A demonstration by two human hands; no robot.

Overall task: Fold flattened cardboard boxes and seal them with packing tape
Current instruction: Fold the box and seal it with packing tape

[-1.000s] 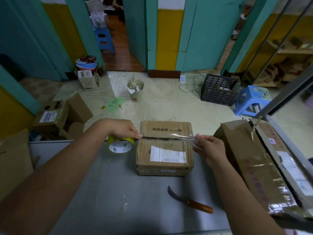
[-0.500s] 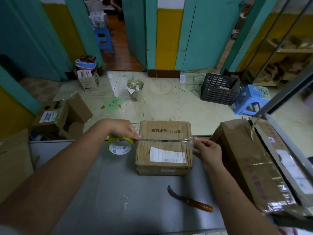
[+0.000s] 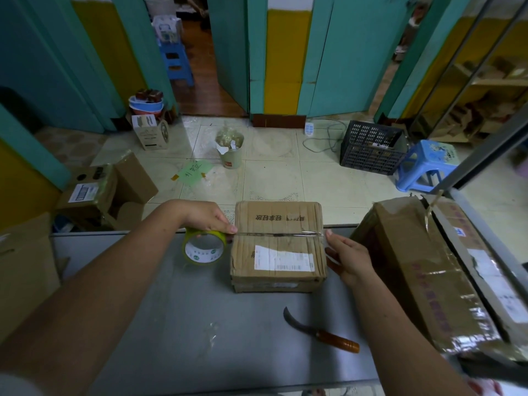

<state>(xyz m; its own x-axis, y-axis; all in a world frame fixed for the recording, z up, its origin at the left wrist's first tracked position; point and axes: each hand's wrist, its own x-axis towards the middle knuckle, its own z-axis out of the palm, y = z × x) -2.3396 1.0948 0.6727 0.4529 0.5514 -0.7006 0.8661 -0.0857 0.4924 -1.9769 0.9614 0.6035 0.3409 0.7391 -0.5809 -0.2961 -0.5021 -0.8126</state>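
The box sits mid-worktop at its far edge. The tape roll is just left of it, under the left hand; the right hand is at its right side. The knife lies nearer, in front. A bigger box lies to the right.

Creased matt cardboard box, glossy clear tape.
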